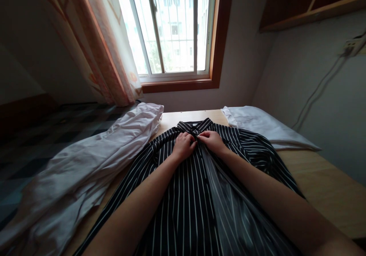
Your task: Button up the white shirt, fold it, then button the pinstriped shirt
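Observation:
A black shirt with white stripes [185, 195] lies spread on the wooden table, its collar at the far end and its sleeves out to both sides. Just below the collar, my left hand [183, 144] has its fingers curled on the front edge of the shirt. Beside it, my right hand [212, 141] pinches the other front edge near the top. The two hands almost meet there. Below them the right front panel is folded back, showing its greyish inner side. Any button between the fingertips is too small to make out.
A crumpled white garment [94, 160] lies along the left, partly over a dark checked bed cover [25, 153]. Another white garment, folded [263, 124], rests on the table [328, 176] at the back right. Behind are a window [177, 31] and a curtain [105, 46].

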`<control>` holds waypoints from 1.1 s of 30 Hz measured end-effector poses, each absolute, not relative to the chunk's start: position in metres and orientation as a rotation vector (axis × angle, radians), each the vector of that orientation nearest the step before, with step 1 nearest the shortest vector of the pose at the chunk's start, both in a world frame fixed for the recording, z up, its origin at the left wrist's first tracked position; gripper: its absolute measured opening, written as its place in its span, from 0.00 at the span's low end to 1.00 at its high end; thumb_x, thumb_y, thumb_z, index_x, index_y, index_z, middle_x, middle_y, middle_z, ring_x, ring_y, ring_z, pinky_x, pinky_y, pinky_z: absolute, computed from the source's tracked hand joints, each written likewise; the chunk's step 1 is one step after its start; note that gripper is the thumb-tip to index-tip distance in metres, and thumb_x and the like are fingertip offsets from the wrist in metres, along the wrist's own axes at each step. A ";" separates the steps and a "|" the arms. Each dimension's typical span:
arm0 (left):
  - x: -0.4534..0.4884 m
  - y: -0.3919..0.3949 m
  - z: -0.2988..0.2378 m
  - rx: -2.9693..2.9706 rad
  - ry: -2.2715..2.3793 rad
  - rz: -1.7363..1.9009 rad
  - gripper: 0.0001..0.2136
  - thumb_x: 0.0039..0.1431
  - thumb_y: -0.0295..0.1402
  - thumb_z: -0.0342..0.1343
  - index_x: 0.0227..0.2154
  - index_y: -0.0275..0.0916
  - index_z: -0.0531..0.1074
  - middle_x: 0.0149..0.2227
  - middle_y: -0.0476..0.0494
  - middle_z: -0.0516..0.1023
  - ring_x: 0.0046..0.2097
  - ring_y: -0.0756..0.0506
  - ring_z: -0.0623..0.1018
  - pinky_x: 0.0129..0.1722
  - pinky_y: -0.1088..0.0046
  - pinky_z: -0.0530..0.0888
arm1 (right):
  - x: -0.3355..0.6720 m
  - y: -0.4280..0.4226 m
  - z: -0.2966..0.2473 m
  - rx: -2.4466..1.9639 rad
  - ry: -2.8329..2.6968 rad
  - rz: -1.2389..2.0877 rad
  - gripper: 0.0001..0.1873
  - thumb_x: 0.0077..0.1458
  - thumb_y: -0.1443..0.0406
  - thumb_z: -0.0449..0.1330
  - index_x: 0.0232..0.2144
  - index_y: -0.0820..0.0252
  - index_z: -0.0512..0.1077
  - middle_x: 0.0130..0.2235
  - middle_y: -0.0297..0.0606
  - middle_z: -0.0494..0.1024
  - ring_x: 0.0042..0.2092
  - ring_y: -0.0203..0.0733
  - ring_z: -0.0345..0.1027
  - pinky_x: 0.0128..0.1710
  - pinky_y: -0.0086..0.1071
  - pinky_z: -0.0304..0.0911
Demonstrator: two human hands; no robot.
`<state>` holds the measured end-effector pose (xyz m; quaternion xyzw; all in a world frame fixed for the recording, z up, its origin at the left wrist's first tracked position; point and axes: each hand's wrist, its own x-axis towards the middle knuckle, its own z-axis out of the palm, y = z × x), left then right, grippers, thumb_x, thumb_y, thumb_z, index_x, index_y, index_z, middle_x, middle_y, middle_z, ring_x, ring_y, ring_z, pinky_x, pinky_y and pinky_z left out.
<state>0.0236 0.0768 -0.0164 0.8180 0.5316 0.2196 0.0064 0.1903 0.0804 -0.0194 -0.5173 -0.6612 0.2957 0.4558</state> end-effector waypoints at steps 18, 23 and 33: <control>0.014 0.090 -0.021 2.359 1.526 0.821 0.10 0.60 0.40 0.58 0.32 0.40 0.80 0.38 0.43 0.78 0.45 0.41 0.74 0.52 0.60 0.68 | 0.189 0.078 -0.031 -1.273 -1.603 0.776 0.09 0.55 0.63 0.60 0.32 0.63 0.79 0.36 0.42 0.83 0.39 0.43 0.76 0.42 0.33 0.68; 0.010 0.097 -0.025 2.279 1.462 0.878 0.10 0.58 0.40 0.59 0.32 0.40 0.81 0.37 0.43 0.78 0.43 0.42 0.75 0.50 0.63 0.71 | 0.189 0.078 -0.032 -1.265 -1.591 0.780 0.10 0.55 0.63 0.59 0.32 0.62 0.79 0.35 0.41 0.83 0.39 0.44 0.76 0.42 0.33 0.68; 0.007 0.102 -0.029 2.252 1.409 0.882 0.09 0.58 0.37 0.59 0.32 0.39 0.82 0.39 0.42 0.78 0.44 0.43 0.75 0.50 0.64 0.71 | 0.188 0.079 -0.034 -1.215 -1.619 0.812 0.11 0.54 0.62 0.59 0.34 0.64 0.78 0.37 0.44 0.82 0.40 0.45 0.76 0.43 0.35 0.68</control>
